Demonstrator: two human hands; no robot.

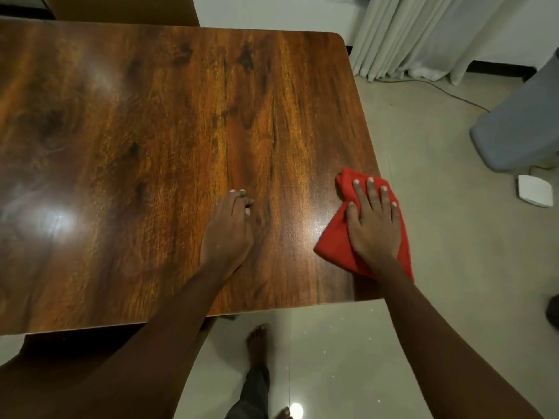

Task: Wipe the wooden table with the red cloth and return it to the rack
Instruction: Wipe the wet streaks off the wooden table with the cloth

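Risk: red cloth (332, 240) overhangs surface (151, 131) edge; flat right hand (373, 220), grip wide, could push it off. Left hand (230, 228) seemingly loose, empty.

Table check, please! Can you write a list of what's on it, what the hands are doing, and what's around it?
Surface: wooden table, glossy, with light glare.
Job's things: red cloth at the table's near right edge; rack not seen.
Clutter: nothing seen.
Hands: right hand flat, pressing on the cloth; left hand rests on the table, fingers bent, holding nothing.
Cables: one thin cable on the floor near the curtain.
Surroundings: white curtain, grey container and small white box on the floor.
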